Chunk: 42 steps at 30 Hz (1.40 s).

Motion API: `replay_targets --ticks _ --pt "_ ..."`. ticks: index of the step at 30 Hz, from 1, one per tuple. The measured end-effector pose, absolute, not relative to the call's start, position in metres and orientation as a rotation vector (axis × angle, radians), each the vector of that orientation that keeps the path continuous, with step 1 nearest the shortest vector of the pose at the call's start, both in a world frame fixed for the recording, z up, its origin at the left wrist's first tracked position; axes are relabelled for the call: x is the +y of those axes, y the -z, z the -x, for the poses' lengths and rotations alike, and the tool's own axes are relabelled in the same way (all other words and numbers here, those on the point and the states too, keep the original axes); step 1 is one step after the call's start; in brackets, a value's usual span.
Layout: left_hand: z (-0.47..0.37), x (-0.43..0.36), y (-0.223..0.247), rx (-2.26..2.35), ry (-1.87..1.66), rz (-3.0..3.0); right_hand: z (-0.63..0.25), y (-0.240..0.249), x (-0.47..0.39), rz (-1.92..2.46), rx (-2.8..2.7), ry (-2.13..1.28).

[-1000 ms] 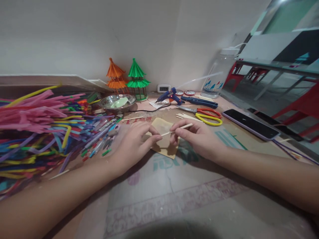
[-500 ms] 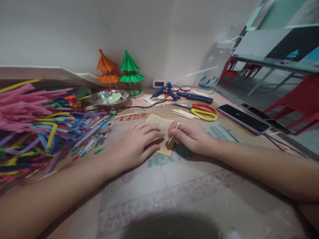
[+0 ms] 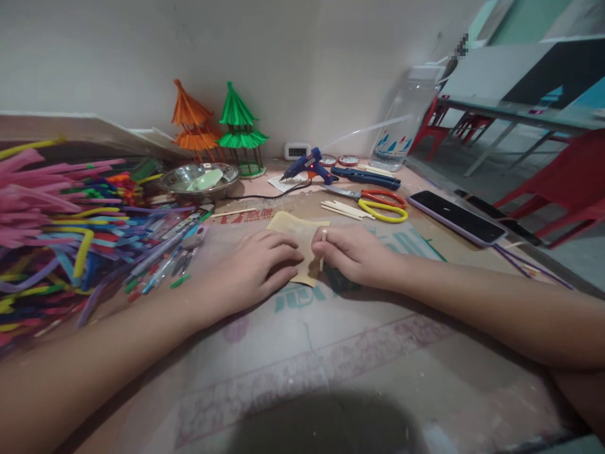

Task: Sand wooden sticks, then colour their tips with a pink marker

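Observation:
My left hand (image 3: 265, 263) lies palm down with its fingers stretched out over a small tan sheet (image 3: 295, 230) that looks like sandpaper. Between the thumb and bent fingers of my right hand (image 3: 352, 253) is a short, pale wooden stick (image 3: 322, 261). The stick stands nearly upright at the sheet's right edge; whether its lower end touches the sheet I cannot tell. Part of the sheet is covered by my left fingers. Several similar loose sticks (image 3: 345, 210) lie just beyond my right hand.
Scissors (image 3: 384, 205), a blue glue gun (image 3: 305, 165), a blue cutter (image 3: 366, 178) and a phone (image 3: 457, 217) lie behind and right. A metal bowl (image 3: 170, 183) and a heap of pipe cleaners (image 3: 51, 233) are left. Orange (image 3: 191, 116) and green (image 3: 240, 120) towers stand by the wall.
The stick in my right hand has gone from leaning to nearly upright, its top moving left. My left hand stays on the sheet. The whole view has shifted slightly.

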<state>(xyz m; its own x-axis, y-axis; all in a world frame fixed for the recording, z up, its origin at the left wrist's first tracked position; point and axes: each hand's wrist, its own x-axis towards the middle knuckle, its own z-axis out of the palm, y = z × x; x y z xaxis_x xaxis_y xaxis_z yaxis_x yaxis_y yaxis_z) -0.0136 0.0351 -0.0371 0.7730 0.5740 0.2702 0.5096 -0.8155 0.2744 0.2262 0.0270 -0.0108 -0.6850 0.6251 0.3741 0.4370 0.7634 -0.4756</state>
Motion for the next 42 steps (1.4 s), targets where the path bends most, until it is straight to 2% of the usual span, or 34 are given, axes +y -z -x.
replay_targets --ticks 9,30,42 --pt "0.013 0.034 0.039 0.802 -0.586 -2.789 -0.224 0.014 0.025 0.720 -2.377 -0.603" --pt "0.012 0.037 0.040 0.742 -0.599 -2.788 -0.223 0.015 0.032 0.777 -2.468 -0.387" --pt "0.012 0.036 0.040 0.760 -0.571 -2.764 -0.221 0.016 0.031 0.801 -2.450 -0.524"
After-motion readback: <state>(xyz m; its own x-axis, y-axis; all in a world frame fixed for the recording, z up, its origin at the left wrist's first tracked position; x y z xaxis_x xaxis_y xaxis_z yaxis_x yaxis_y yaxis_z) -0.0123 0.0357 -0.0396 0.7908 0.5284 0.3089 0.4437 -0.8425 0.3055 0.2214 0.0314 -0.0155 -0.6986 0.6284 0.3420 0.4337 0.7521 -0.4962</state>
